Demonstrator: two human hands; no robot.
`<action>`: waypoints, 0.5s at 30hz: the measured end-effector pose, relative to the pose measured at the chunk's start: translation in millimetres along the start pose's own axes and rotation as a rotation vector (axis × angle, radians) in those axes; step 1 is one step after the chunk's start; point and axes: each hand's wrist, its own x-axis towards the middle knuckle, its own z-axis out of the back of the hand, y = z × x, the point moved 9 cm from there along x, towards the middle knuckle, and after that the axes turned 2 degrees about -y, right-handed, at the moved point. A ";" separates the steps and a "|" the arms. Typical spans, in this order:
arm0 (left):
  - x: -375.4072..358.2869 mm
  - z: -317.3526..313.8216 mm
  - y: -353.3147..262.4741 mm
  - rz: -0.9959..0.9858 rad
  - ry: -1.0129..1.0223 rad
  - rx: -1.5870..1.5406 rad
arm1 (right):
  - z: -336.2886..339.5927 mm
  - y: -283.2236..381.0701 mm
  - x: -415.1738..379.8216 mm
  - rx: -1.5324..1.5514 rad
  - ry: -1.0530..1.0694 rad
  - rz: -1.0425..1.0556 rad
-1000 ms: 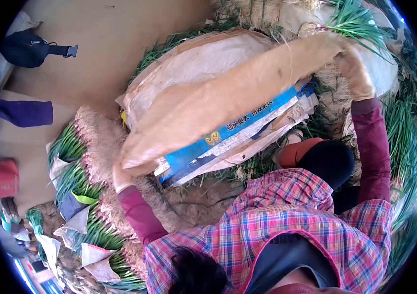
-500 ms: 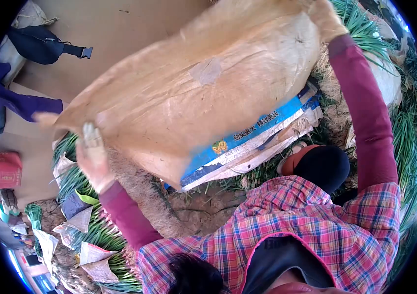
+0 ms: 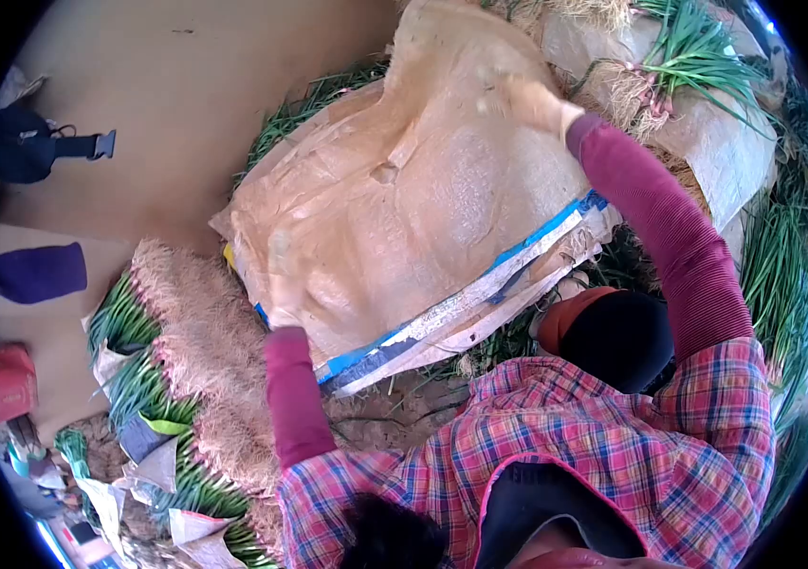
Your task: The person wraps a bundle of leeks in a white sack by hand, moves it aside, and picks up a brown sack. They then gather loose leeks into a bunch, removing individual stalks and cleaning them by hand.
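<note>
Under your left hand [image 3: 284, 284] and right hand [image 3: 529, 102], the sheet [image 3: 442, 204] is tan, blotched paler. Below your left hand, a blue-and-white strip [image 3: 432, 330] edges it. Your sleeves [image 3: 674, 242] are maroon; behind both hands, your shirt [image 3: 537, 417] is plaid in pink, blue and white. Left of your left hand lie beige roots [image 3: 200, 327] and green leaves [image 3: 131, 318]; farther left, a purple cloth [image 3: 32, 273] and a red bag [image 3: 6, 382].

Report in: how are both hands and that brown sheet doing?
Left hand and right hand blurred at brown sheet, grips unclear. Sheet, rumpled, mostly covers blue layer. Nothing visibly in the way.
</note>
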 end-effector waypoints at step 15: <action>-96.4 -100.7 -13.8 0.170 0.285 0.827 | -0.3 13.6 -187.7 -0.163 -0.390 0.028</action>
